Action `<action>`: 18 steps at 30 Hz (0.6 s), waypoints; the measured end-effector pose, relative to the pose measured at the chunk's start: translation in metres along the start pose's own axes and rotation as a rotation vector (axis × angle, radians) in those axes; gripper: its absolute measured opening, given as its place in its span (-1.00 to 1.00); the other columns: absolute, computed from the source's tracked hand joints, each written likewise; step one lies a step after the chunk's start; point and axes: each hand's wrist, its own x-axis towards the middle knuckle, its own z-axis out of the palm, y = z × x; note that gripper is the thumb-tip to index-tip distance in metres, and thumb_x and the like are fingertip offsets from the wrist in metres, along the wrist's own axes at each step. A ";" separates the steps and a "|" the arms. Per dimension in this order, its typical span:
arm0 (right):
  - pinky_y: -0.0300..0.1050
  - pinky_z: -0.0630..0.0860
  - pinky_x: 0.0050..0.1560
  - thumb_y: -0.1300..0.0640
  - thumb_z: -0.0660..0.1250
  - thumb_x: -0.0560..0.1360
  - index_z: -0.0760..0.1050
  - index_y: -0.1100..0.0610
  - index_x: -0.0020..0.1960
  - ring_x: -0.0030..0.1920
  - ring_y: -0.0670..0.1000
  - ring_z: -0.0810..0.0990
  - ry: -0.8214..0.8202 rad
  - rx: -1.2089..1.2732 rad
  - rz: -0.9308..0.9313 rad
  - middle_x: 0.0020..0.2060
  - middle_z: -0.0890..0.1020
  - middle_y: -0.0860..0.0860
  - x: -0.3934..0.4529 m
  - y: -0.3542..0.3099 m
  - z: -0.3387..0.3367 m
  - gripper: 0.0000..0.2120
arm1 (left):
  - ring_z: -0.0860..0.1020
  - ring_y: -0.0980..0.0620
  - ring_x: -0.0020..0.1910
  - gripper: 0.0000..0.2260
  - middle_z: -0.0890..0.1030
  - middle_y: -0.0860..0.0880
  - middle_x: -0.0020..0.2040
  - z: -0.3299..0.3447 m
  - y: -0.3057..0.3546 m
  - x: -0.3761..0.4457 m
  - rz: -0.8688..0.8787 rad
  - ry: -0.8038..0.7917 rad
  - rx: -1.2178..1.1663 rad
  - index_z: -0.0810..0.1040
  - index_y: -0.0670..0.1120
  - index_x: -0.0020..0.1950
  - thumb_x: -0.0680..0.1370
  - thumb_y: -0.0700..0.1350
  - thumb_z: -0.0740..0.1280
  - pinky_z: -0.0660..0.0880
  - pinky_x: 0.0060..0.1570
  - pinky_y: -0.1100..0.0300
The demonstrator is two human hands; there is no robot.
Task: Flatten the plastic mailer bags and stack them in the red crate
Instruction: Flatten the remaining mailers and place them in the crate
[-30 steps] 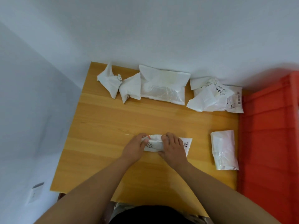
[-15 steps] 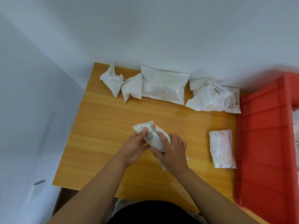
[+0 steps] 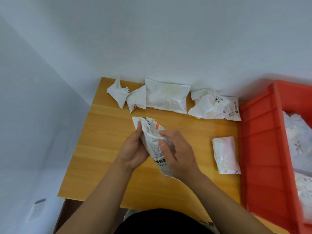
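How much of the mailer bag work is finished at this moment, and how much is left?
Done: some pale bags already lie inside the red crate.
In hand: the left hand and right hand both hold one crumpled mailer above the table, not yet flat.
Left: a folded bag beside the crate, plus four more along the wall, two of them crumpled.

Both hands (image 3: 157,149) gripping a crumpled mailer bag (image 3: 152,135) above wooden table (image 3: 104,149), red crate (image 3: 263,149) right
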 end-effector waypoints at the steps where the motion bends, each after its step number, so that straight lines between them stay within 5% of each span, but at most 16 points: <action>1: -0.37 0.43 0.03 0.04 0.21 0.61 0.53 0.10 0.21 0.10 -0.15 0.51 0.025 -0.009 -0.013 0.12 0.49 -0.12 -0.001 -0.002 -0.002 -0.75 | 0.63 -0.08 0.08 -0.57 0.64 -0.15 0.04 0.006 0.001 -0.002 0.015 0.003 0.017 0.67 -0.13 0.07 0.62 0.11 0.11 0.58 0.11 0.02; 7: -0.36 0.39 0.14 -0.06 0.22 0.60 0.67 0.13 0.04 0.18 -0.11 0.48 0.129 0.014 0.084 0.10 0.46 -0.14 0.009 -0.013 -0.020 -0.67 | 0.64 -0.09 0.07 -0.66 0.67 -0.19 0.05 0.034 -0.002 -0.014 0.159 0.064 0.243 0.65 -0.21 0.07 0.58 -0.01 0.20 0.60 0.07 0.06; 11: -0.40 0.26 0.24 -0.10 0.35 0.48 0.60 -0.23 -0.12 0.30 -0.13 0.35 0.016 0.058 0.161 0.22 0.38 -0.32 0.019 -0.027 -0.038 -0.94 | 0.66 -0.11 0.05 -0.67 0.68 -0.23 0.05 0.051 0.001 -0.023 0.259 0.079 0.404 0.69 -0.22 0.02 0.57 -0.03 0.23 0.60 -0.01 0.11; 13: -0.52 0.15 0.24 -0.12 0.38 0.44 0.55 -0.33 -0.12 0.33 -0.16 0.29 -0.010 0.050 0.137 0.27 0.35 -0.35 0.021 -0.033 -0.044 -0.92 | 0.67 -0.12 0.02 -0.67 0.68 -0.24 0.03 0.057 0.005 -0.026 0.313 0.076 0.472 0.65 -0.26 0.05 0.58 -0.04 0.22 0.60 -0.04 0.11; 18: -0.58 0.05 0.26 -0.07 0.39 0.46 0.70 -0.06 -0.03 0.37 -0.15 0.22 0.006 -0.022 0.061 0.30 0.34 -0.31 0.023 -0.038 -0.046 -0.83 | 0.65 -0.16 0.08 -0.63 0.67 -0.25 0.07 0.066 0.004 -0.030 0.397 0.098 0.560 0.58 -0.31 0.16 0.57 -0.03 0.24 0.59 0.01 0.09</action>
